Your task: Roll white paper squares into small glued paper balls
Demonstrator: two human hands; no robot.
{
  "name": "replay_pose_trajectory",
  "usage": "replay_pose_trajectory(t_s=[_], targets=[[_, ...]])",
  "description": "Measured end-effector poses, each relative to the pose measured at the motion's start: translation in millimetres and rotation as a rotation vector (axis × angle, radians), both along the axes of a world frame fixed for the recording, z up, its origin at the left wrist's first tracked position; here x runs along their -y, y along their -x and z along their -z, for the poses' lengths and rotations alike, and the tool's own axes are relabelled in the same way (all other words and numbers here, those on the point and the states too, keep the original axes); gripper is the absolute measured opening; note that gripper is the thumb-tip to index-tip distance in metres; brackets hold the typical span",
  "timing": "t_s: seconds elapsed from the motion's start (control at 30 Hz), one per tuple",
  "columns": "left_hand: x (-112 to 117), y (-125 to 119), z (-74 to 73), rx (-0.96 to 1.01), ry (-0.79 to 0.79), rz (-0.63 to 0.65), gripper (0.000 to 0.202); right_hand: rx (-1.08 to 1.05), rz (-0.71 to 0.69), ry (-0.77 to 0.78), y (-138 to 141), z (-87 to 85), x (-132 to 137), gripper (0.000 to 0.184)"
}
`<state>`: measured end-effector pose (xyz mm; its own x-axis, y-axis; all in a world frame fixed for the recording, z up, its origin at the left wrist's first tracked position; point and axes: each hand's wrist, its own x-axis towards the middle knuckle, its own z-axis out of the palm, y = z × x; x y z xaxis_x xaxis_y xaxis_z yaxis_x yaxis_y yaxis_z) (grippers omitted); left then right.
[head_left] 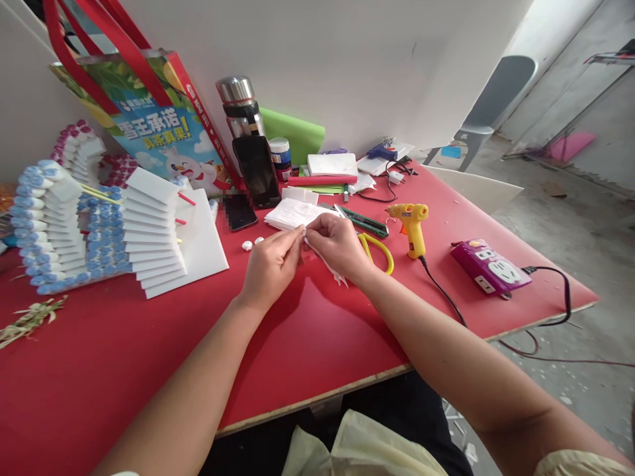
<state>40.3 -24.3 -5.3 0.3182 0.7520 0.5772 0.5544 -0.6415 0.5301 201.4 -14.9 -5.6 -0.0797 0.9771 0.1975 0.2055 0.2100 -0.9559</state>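
While the red bench filled most of the scene, a printed bag stood far left. The left hand and right hand met on the near side of a white paper stack. Right of two small white balls, their fingers pinched a tiny white piece.

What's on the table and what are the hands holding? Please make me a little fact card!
Left hand: pinching a small white piece, too small to tell exactly what
Right hand: pinching the same piece, close against the left hand
Near the hands: white paper stack, yellow-handled scissors, two white lumps
Farther right: yellow glue gun, purple socket block
Farther left: blue-and-white craft piece
Back: colourful bag, metal flask
Table: red top
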Motion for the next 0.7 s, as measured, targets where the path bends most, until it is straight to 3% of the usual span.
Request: replay_pose_trajectory(t_s=[0.2, 0.3, 0.5, 0.7], targets=[[4.1, -1.3, -3.3, 0.302, 0.342, -0.015, 0.032, 0.172, 0.013, -0.119, 0.8, -5.9, 2.9, 0.011], [1.5, -1.7, -1.1, 0.408, 0.427, 0.011, 0.031, 0.274, 0.045, -0.186, 2.2, -7.8, 5.0, 0.011], [-2.6, -2.6, 3.0, 0.411, 0.453, 0.064, 0.03, 0.431, 0.052, -0.328, 2.1, -5.5, 5.1, 0.007], [-1.8, -1.3, 1.4, 0.305, 0.354, 0.08, 0.028, 0.505, 0.047, -0.348, 0.4, -3.5, 4.4, 0.008]])
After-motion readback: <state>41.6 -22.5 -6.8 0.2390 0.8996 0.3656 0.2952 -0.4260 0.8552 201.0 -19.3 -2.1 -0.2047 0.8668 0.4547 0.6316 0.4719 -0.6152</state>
